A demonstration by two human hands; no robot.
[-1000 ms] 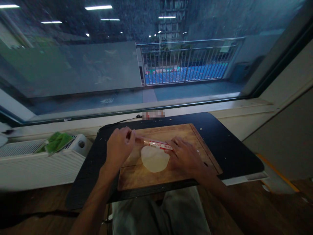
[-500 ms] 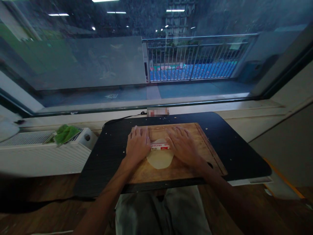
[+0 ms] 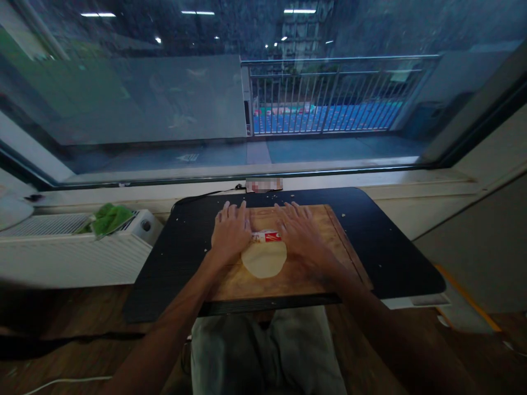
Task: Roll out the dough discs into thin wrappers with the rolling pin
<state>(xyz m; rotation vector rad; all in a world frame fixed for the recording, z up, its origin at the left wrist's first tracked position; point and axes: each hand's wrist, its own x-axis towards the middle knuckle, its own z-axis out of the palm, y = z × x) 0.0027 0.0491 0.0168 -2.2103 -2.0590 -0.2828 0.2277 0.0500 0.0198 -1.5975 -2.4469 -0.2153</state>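
A round, flat piece of dough (image 3: 264,260) lies on the wooden cutting board (image 3: 247,291). At its far edge sits a rolling pin (image 3: 265,236) with a red and white printed wrap. Only the pin's middle shows, since its ends are hidden under my hands. My left hand (image 3: 231,230) lies flat over the left end, fingers stretched forward and apart. Over the right end rests my right hand (image 3: 302,233), also open, with its fingers pointing to the far edge of the board.
The board rests on a black table (image 3: 395,258) scattered with small pale bits. A small box (image 3: 264,185) stands on the window sill behind. At left, a green cloth (image 3: 110,218) lies on a white radiator (image 3: 74,258). A large window (image 3: 164,99) rises ahead.
My hands and the rolling pin have moved forward, from over the dough to its far edge. More of the dough shows. The pin's wrap has turned.
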